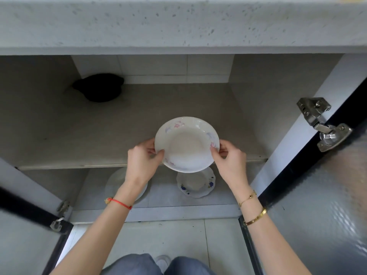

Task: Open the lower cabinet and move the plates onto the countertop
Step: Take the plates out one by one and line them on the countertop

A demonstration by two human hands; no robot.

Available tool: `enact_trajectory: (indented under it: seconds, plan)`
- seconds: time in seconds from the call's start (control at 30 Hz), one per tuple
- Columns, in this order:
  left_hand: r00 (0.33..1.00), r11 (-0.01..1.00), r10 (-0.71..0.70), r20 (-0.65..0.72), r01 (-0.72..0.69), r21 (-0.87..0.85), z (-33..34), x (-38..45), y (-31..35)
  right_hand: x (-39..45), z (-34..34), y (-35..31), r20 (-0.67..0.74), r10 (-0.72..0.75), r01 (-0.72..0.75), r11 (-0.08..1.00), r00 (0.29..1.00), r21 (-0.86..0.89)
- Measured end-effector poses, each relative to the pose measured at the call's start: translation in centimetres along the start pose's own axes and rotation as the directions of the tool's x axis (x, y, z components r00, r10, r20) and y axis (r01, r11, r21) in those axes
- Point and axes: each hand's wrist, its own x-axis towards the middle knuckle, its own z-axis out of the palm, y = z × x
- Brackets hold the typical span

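— What did the hands have?

— Both held one white plate with pink flowers (186, 144). The left hand (142, 159) pinched the left rim, thumb on top and fingers under. The right hand (228, 158) pinched the right rim the same way.

— Where was the plate?

— Up in the air, in front of the middle shelf (99, 135) of the open lower cabinet. It touched only the hands.

— Were there more plates?

— Yes, two more on the cabinet's bottom floor (158, 199). A white plate with blue flowers (195, 184) sat right below the held one, partly hidden by it. A plain white plate (119, 181) sat to the left, mostly behind the left wrist.

— What else was inside?

— A black thing (99, 87) lay at the back left of the shelf. I could not tell what it was.

— And the doors?

— Both stood open. The right door (327, 195) had wavy glass and a metal hinge (321, 124). The left door (23, 225) had small hinges too.

— Where was the table?

— Its gray speckled edge (178, 24) ran across the top, above the cabinet.

— What did the person wear?

— A red string (120, 203) on the left wrist, gold bracelets (254, 217) on the right, and blue pants (139, 264).
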Motion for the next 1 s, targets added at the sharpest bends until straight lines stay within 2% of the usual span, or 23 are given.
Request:
enact_trajectory:
  seconds: [0.3,0.43,0.7,1.0]
  plan:
    - [0.999,0.999,0.034,-0.035,-0.034,0.0,-1.5,-1.5,-0.5,-1.8,0.1,-1.1,0.011,0.036,-0.036,0.999,0.999,0.03]
    - [1.0,1.0,0.004,-0.012,-0.004,-0.001,-2.3,-1.8,0.3,-2.3,-0.7,-2.5,0.016,0.044,-0.044,0.999,0.999,-0.015]
    - [0.981,0.982,-0.191,0.042,0.191,0.003,-9.0,-6.8,6.8,-4.6,-6.6,-10.2,0.154,0.122,-0.11,0.99,0.981,-0.083]
    - [0.911,0.915,-0.402,0.088,0.403,0.005,-20.6,-15.2,18.4,-10.8,-17.4,-22.8,0.33,0.228,-0.219,0.974,0.916,-0.064]
